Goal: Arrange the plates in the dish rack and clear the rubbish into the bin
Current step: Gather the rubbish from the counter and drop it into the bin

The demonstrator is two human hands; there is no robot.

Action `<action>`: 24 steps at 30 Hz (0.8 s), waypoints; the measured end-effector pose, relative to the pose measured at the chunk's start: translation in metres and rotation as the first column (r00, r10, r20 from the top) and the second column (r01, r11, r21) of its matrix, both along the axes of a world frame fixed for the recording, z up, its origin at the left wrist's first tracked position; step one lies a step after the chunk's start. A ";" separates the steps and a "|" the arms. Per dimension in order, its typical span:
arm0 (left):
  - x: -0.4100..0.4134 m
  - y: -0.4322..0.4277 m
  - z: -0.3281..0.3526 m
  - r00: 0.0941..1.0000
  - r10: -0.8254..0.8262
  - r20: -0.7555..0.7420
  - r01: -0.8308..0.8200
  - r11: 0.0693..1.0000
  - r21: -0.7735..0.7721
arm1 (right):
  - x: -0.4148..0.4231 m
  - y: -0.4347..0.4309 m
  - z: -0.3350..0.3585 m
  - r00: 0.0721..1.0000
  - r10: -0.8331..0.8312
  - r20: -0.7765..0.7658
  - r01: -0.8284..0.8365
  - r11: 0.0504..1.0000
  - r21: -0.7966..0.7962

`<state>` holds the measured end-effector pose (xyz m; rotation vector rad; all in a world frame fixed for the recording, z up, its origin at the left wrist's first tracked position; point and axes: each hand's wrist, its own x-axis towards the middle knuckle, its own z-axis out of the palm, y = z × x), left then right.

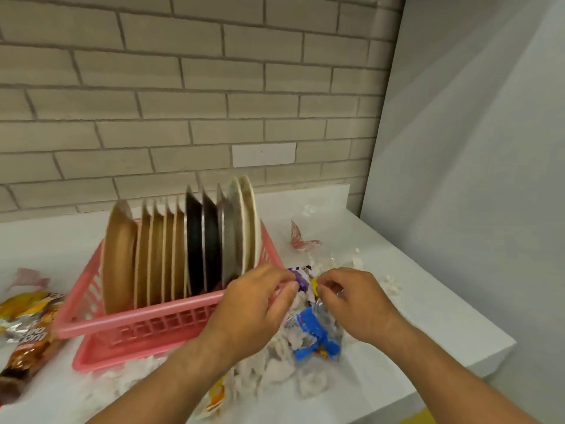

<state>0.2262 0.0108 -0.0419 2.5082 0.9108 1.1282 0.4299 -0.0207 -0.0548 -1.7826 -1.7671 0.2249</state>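
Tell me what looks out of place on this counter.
Rubbish litters the counter: a pile of wrappers and crumpled tissue beside the pink rack, snack bags at its left, a pink wrapper behind. The plates stand upright, in order.

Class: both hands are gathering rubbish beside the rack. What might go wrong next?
1. The left hand and right hand pinch only the top of the wrappers. Loose tissue beneath may drop when lifted.
2. The left hand is close to the rack, so a knock might shake the upright plates.
3. Scraps farther along the counter may be missed.
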 end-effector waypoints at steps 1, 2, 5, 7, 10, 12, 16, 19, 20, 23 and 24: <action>0.017 0.007 -0.002 1.000 0.005 -0.014 -0.005 1.000 0.001 | 0.016 0.006 -0.003 1.000 0.004 0.009 -0.004 1.000 -0.009; 0.034 0.015 -0.003 0.999 0.009 -0.031 -0.009 1.000 -0.001 | 0.031 0.013 -0.005 1.000 0.010 0.024 -0.009 1.000 -0.014; 0.081 0.041 -0.003 0.996 0.039 -0.081 -0.041 0.999 -0.019 | 0.072 0.034 -0.005 0.998 0.031 0.061 -0.029 0.999 -0.034; 0.106 0.062 -0.004 0.990 0.067 -0.125 -0.072 0.997 -0.033 | 0.094 0.050 -0.002 0.996 0.048 0.071 -0.044 0.998 -0.046; 0.133 0.104 -0.007 0.956 0.171 -0.237 -0.198 0.976 -0.094 | 0.120 0.075 0.003 0.995 0.069 0.076 -0.067 0.997 -0.036; 0.147 0.136 -0.008 0.911 0.283 -0.300 -0.337 0.930 -0.144 | 0.133 0.088 0.004 0.995 0.082 0.063 -0.080 0.996 -0.031; 0.169 0.195 -0.015 0.767 0.422 -0.483 -0.596 0.748 -0.292 | 0.158 0.104 0.002 0.992 0.107 0.059 -0.106 0.994 -0.024; 0.182 0.228 -0.028 0.698 0.437 -0.568 -0.697 0.596 -0.398 | 0.174 0.110 -0.003 0.994 0.106 0.033 -0.106 0.994 -0.013; 0.185 0.236 -0.033 0.685 0.440 -0.580 -0.717 0.549 -0.430 | 0.179 0.112 -0.005 0.994 0.106 0.026 -0.106 0.994 -0.018; 0.194 0.253 -0.048 0.688 0.429 -0.584 -0.724 0.461 -0.514 | 0.190 0.118 -0.014 0.993 0.116 0.006 -0.116 0.993 -0.037; 0.196 0.257 -0.053 0.694 0.426 -0.580 -0.718 0.461 -0.521 | 0.192 0.120 -0.017 0.993 0.118 -0.001 -0.118 0.992 -0.040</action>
